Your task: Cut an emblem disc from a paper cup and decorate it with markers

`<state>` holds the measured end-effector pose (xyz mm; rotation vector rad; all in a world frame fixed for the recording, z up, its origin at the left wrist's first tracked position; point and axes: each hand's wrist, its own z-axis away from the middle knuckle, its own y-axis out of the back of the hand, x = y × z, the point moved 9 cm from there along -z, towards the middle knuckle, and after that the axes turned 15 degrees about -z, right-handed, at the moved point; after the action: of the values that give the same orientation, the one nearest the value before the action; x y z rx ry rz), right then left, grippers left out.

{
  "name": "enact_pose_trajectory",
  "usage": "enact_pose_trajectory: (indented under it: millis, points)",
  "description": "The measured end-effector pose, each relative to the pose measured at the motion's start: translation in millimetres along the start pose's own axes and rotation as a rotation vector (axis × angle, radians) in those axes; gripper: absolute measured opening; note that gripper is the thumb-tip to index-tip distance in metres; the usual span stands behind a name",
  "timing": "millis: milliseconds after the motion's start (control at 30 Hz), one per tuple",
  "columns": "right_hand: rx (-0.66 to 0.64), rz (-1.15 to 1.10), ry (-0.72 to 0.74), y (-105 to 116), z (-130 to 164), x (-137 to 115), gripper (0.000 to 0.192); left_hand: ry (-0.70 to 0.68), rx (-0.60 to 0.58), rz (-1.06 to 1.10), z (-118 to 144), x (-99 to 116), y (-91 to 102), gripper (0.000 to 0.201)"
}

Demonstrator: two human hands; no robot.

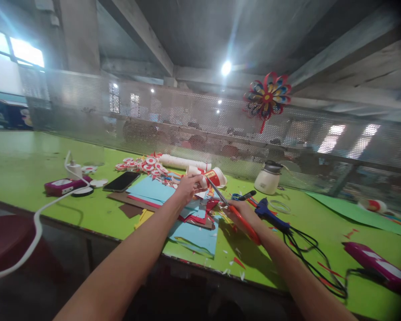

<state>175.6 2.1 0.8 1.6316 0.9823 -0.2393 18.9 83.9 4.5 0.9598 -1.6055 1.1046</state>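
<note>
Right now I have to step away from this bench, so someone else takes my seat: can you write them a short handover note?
Left hand: grip shut on a small paper piece, held above the paper stack.
Right hand: grip shut on red-handled scissors, blades pointing at the piece.
Blue glue gun lies beside the right hand, its cord trailing right. Red-and-white discs sit behind the stack.
Done: scraps on the table show earlier cutting.
Left: the held piece is not yet cut through, as far as can be seen.

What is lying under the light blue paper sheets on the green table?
Under the light blue paper sheets show edges of red paper, yellow paper and brown cardboard; their covered middles cannot be seen.
</note>
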Motion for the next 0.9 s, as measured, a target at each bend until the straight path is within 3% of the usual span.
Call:
enact_pose_trajectory:
  millis: [400,900]
  points:
    - [0.023,0.062,-0.082,-1.2,-2.8,4.4,0.025,-0.005,0.067,0.069,-5.5,-4.1,8.7,0.034]
    - [0.029,0.069,-0.082,-1.8,-0.6,-2.0,0.024,0.006,0.048,0.104,-11.6,-12.0,8.9,0.033]
